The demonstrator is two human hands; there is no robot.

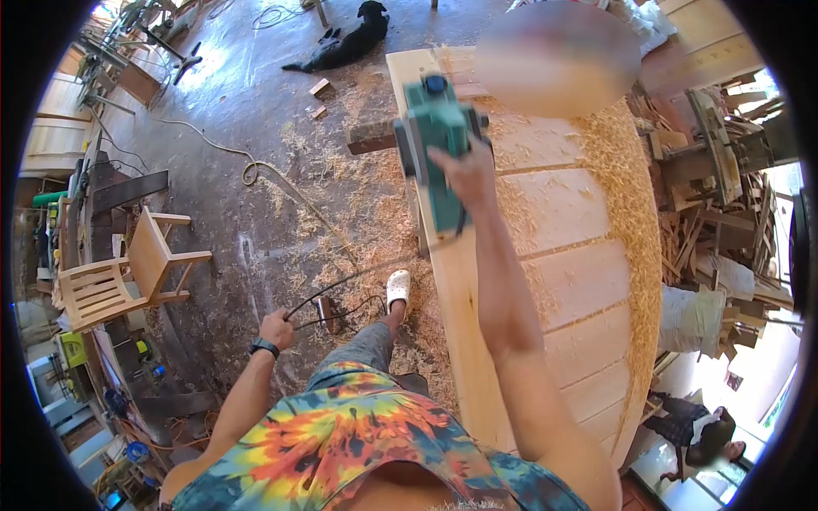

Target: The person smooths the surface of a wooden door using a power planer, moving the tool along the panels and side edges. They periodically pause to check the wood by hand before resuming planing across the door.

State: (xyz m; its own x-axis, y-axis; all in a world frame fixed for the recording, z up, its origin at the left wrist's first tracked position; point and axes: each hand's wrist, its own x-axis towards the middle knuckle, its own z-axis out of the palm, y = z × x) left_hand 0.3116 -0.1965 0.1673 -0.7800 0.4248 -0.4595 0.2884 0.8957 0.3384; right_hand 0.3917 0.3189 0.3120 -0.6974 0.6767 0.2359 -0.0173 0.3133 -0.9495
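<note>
My right hand (471, 177) is closed on the handle of a green power planer (442, 140), one finger stretched along its side. The planer rests on the pale board (460, 307) at the left edge of a large wooden panel (575, 277). Off to the left, above the floor, my left hand (276, 330) is wrapped round the dark power cord (336, 282), which runs up to the rear of the planer. Curled shavings (626, 213) lie thick along the panel's right side.
A wooden chair (141, 268) lies at the left. A black dog (349, 43) rests on the floor at the top. A pale cord (290, 183) crosses the shavings-strewn floor. Scrap wood (694, 221) is piled at the right. A person (703, 433) is at the lower right.
</note>
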